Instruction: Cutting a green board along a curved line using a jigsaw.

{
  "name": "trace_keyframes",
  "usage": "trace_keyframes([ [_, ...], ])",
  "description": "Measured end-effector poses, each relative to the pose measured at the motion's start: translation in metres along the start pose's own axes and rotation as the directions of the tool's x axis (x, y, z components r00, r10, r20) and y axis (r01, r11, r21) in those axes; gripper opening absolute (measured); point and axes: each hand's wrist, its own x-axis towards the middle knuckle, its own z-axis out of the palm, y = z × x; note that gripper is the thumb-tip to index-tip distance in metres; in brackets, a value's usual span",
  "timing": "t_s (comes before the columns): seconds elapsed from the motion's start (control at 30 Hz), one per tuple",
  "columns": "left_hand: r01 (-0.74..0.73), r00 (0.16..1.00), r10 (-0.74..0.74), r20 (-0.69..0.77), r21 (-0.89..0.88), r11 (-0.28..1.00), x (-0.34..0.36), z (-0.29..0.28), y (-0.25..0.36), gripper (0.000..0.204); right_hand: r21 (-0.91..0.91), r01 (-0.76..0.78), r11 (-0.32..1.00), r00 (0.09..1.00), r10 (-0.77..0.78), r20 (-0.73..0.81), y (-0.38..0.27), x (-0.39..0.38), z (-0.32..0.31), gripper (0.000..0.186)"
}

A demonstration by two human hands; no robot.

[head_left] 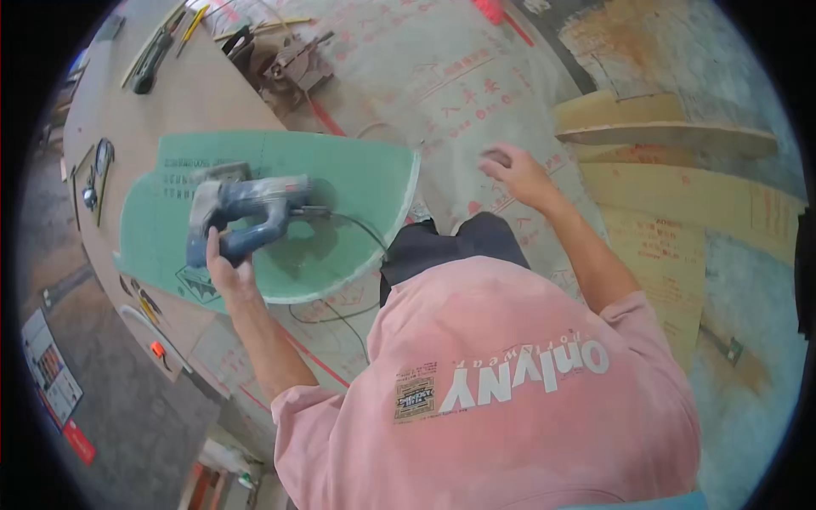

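A dusty blue-grey jigsaw with a metal base plate and a black cord lies on its side on a green board with a curved edge. My left hand grips the blue housing at its lower left end, one finger stretched along it; the other fingers are partly hidden. Over the floor to the right of the board hovers my right hand, its fingers loosely curved and apart from the thumb. I see nothing held there, only a dark gap between finger and thumb.
The board rests on a wooden worktable with a dark-handled tool, a yellow cutter and a tape measure. A dusty brown machine stands beyond. Cardboard sheets lie right on the covered floor. The cord loops near my legs.
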Motion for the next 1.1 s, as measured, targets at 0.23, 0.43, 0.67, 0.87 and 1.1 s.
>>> trace_keyframes([
  [0.23,-0.356,0.929,0.366,0.052,0.395,0.847,-0.086,0.156,-0.055,0.027,0.233,0.308,0.923,0.813,-0.382,0.439,-0.182,0.044,0.044,0.034],
  [0.43,-0.304,0.952,0.299,0.061,0.278,0.911,-0.177,0.296,-0.142,0.030,0.241,0.130,0.962,0.872,-0.227,0.433,-0.186,0.043,-0.004,0.054],
  [0.67,-0.394,0.913,0.392,0.117,0.503,0.769,-0.183,0.364,-0.219,0.029,0.452,-0.072,0.889,0.919,-0.117,0.376,-0.137,0.060,-0.078,0.053],
  [0.87,-0.538,0.842,0.460,0.281,0.483,0.691,-0.188,0.359,-0.251,0.045,0.367,-0.044,0.929,0.946,-0.080,0.315,-0.122,0.071,-0.088,0.052],
  [1.1,-0.584,0.810,0.375,0.451,0.562,0.585,-0.124,0.238,-0.212,0.046,0.051,-0.215,0.975,0.912,0.181,0.368,-0.138,0.069,-0.088,0.030],
])
